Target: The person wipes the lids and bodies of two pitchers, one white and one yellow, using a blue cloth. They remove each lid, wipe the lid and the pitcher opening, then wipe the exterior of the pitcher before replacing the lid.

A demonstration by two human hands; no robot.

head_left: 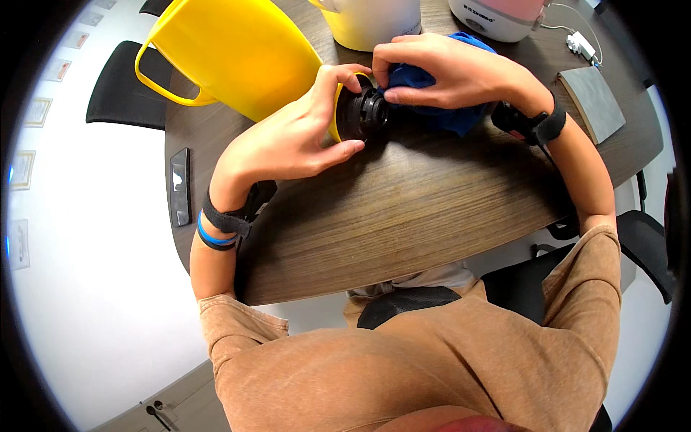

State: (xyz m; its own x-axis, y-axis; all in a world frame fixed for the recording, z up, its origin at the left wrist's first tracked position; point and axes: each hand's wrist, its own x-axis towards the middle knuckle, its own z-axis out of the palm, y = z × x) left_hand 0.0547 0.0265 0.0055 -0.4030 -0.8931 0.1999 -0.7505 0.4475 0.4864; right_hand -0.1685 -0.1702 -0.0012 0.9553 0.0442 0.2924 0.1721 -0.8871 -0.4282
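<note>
My left hand (299, 137) grips a round black stepped piece with a yellow rim (362, 111), thumb below it and fingers over its top. The piece is tipped so that its black side faces right; its exact kind I cannot make out. My right hand (450, 68) has its fingers closed on a bunched blue cloth (461, 119), thumb and fingertips beside the black piece. Part of the cloth hangs onto the dark wooden table (403, 209). Just behind my left hand a big yellow container with a loop handle (234, 54) leans at a slant.
At the far side stand a white and yellow appliance (374, 21) and a pink and white appliance (497, 18). A white plug with a cord (581, 47) and a grey notebook (594, 104) lie far right. A flat black and silver object (180, 187) rests at the left edge, near a black chair (126, 90).
</note>
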